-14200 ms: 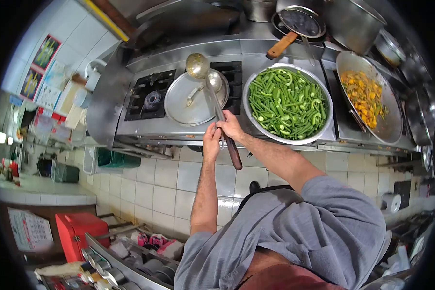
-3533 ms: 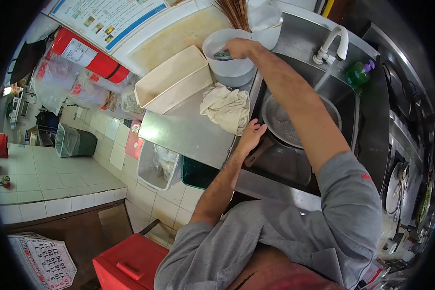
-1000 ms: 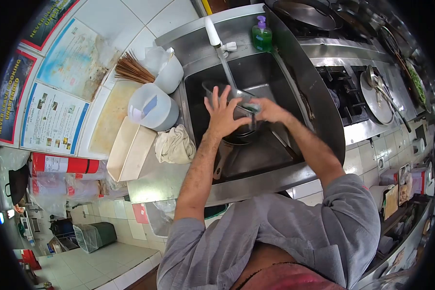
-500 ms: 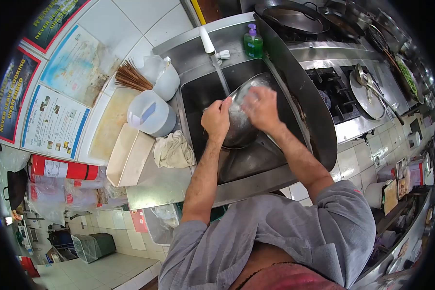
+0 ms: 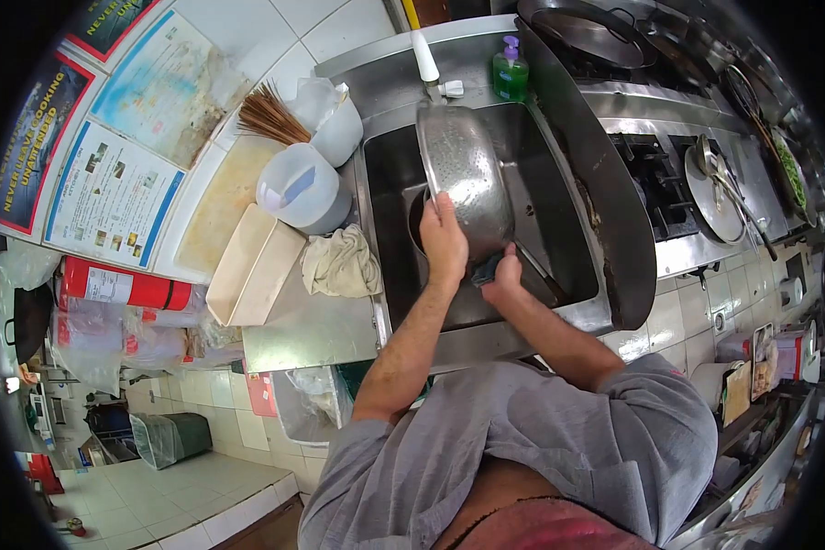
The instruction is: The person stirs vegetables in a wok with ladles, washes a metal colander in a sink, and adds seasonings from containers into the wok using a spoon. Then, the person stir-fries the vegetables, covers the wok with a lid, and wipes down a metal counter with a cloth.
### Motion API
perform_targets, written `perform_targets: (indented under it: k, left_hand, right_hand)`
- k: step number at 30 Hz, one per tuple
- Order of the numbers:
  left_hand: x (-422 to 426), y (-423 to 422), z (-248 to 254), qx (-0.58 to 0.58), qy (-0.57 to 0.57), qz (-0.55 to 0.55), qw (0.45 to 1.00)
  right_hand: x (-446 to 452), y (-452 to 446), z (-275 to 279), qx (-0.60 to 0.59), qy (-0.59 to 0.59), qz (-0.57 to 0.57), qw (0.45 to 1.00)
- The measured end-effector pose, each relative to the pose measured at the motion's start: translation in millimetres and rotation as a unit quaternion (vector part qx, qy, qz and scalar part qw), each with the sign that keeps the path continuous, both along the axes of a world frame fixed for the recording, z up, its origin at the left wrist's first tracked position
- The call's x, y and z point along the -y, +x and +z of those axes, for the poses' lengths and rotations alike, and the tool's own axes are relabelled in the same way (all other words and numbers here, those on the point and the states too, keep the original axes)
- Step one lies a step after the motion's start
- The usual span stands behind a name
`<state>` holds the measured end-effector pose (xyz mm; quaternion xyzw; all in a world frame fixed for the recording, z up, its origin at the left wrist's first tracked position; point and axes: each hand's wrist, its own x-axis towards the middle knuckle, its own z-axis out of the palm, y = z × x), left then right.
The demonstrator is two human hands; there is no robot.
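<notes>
In the sink (image 5: 403, 323), a wet, dented metal pot (image 5: 472, 174) is tipped on its side, its outer wall facing right. My left hand (image 5: 445, 240) grips its rim at the near left. Low on the pot's near side, my right hand (image 5: 504, 275) is closed on a dark scouring pad (image 5: 486, 269). A long thin handle (image 5: 536, 266) slants down through the basin beside that hand; what it belongs to is hidden. The white-sleeved faucet (image 5: 424, 57) stands just behind the pot, and the pot covers the end of its spout.
Left of the basin are a crumpled cloth (image 5: 342, 263), a beige rectangular tub (image 5: 252, 266), a translucent container (image 5: 304, 190) and a stick brush (image 5: 270, 116). A green soap bottle (image 5: 511, 71) is at the back corner. A metal guard (image 5: 605, 174) separates the gas stove (image 5: 655, 179) on the right.
The pot has been turned more upright on its side, its wall now facing right. My right hand has moved from the pot's upper part down to its near lower edge; my left hand shifted slightly right.
</notes>
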<state>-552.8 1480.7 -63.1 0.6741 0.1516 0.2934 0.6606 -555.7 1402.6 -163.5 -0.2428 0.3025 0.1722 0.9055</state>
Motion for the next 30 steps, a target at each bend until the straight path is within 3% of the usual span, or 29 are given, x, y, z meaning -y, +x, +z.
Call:
perform_targets:
  k: [1, 2, 3, 4, 5, 6, 8, 12, 14, 16, 18, 19, 21, 25, 27, 30]
  left_hand:
    - [5.0, -1.8, 7.5, -0.018, 0.044, -0.010, 0.999]
    - [9.2, -3.0, 16.2, -0.034, 0.087, -0.016, 0.995]
    - [12.9, -5.1, 23.4, -0.041, 0.119, -0.015, 0.992]
    - [14.4, -5.8, 28.0, -0.047, 0.151, -0.010, 0.987]
    - [12.5, -6.6, 25.5, -0.076, 0.176, 0.001, 0.981]
    - [9.7, -6.0, 21.9, -0.044, 0.160, 0.005, 0.986]
    - [-7.1, -8.1, 19.1, -0.042, 0.151, 0.013, 0.988]
    - [-44.7, -3.1, -4.5, -0.069, 0.091, 0.039, 0.993]
    - [-50.5, 0.6, -13.0, -0.005, 0.017, 0.035, 0.999]
    - [-51.1, 1.3, -1.9, 0.003, -0.025, 0.022, 0.999]
    - [-54.4, 12.8, 4.7, 0.027, -0.158, 0.013, 0.987]
    - [-56.7, 16.7, 12.0, 0.038, -0.173, -0.005, 0.984]
    - [-64.8, 33.9, 17.1, 0.043, -0.183, -0.024, 0.982]
    - [-70.4, 101.5, 12.3, 0.045, -0.195, -0.053, 0.978]
    - [-65.9, 128.3, 14.8, 0.024, -0.186, -0.064, 0.980]
    - [-60.0, 164.9, 14.5, -0.025, -0.287, -0.108, 0.952]
  right_hand:
    - [-5.2, -5.5, 11.3, 0.026, -0.130, -0.069, 0.989]
    - [-5.0, -5.4, 24.0, 0.030, -0.132, -0.064, 0.989]
    - [-4.2, -6.2, 44.4, 0.125, -0.340, -0.042, 0.931]
    - [-5.5, -4.2, 60.2, 0.219, -0.527, -0.019, 0.821]
    - [-4.1, 4.6, 67.3, 0.323, -0.581, -0.029, 0.746]
    - [-1.9, 15.9, 73.4, 0.334, -0.578, -0.023, 0.744]
    - [-5.5, 34.7, 85.5, 0.463, -0.624, 0.015, 0.630]
    - [-53.3, 58.3, 139.9, 0.597, -0.478, 0.005, 0.644]
    - [-96.4, 58.4, 177.5, 0.609, -0.398, 0.027, 0.686]
    - [-160.3, 82.8, 187.3, 0.665, -0.330, 0.033, 0.669]
    - [-191.8, 90.2, 219.4, 0.701, -0.357, 0.159, 0.597]
    - [-197.8, 104.4, 218.4, 0.699, -0.358, 0.155, 0.598]
    - [-205.8, 129.0, 209.4, 0.727, -0.432, 0.299, 0.441]
    - [-155.7, 201.8, 167.1, 0.632, -0.530, 0.316, 0.468]
    - [-117.7, 225.4, 158.8, 0.627, -0.546, 0.269, 0.486]
    - [-72.7, 237.0, 156.5, 0.542, -0.596, 0.336, 0.488]
